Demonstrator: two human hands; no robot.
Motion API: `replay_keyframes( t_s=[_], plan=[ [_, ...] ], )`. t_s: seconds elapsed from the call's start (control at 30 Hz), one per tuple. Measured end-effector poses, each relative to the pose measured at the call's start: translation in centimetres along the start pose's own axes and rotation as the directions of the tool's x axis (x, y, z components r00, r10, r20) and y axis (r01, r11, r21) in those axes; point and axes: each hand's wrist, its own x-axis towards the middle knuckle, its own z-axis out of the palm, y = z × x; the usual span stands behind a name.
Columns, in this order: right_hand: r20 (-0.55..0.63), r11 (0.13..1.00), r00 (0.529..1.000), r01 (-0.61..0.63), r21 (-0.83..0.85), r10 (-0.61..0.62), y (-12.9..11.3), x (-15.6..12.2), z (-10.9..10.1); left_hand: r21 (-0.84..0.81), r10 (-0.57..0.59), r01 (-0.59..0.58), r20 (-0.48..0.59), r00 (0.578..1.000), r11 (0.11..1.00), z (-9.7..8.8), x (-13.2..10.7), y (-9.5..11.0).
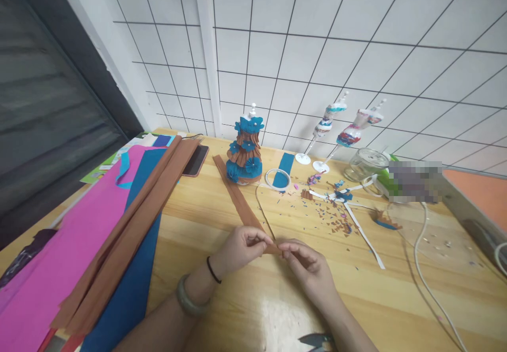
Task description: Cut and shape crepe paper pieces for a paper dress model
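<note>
Left hand (243,249) and right hand (311,267) close together, fingertips of both pinching near end of brown crepe-paper strip (242,206). Strip stretches away over bench (194,235), past left side of paper-flowered tower (245,154). Thin cord (259,204) leads from near white ring (266,181) to fingertips. Scissors (317,340) near right forearm, partly out of view.

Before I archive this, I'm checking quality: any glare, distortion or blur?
Head view: glare whitens the lower tabletop; wall lines fan out, suggesting lens distortion; a pixelated patch sits at right; left hand and right hand show no obvious blur.
</note>
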Motion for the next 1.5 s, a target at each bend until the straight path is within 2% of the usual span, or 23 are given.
replay_keyframes(
  t_s=[0.17,0.43,0.63,0.83,1.07,1.5],
  plan=[
    [0.016,0.999,0.999,0.030,-0.011,-0.030,-0.2,0.0,0.1,-0.018,0.011,-0.011,0.031,0.999,1.000,-0.1,-0.1,0.3],
    [0.108,0.992,0.987,0.121,-0.023,-0.117,-0.8,0.0,0.3,-0.061,0.018,-0.020,-0.025,1.000,0.998,0.3,0.3,-0.5],
    [0.033,0.992,0.994,0.105,-0.070,-0.103,-0.2,0.0,0.5,0.022,0.051,-0.051,-0.006,0.999,0.998,0.6,0.2,-0.7],
    [0.015,0.989,0.994,0.113,-0.094,-0.112,0.6,-0.1,0.7,0.089,0.035,-0.037,0.030,0.999,0.995,0.6,0.2,-0.8],
    [0.026,0.973,0.984,0.178,-0.146,-0.176,0.1,-0.2,0.8,0.262,0.119,-0.133,0.067,0.991,0.956,0.2,0.1,0.1],
    [0.036,0.962,0.977,0.214,-0.172,-0.211,0.1,-0.2,0.9,0.365,0.178,-0.184,0.051,0.983,0.913,0.3,0.0,0.2]
  ],
)
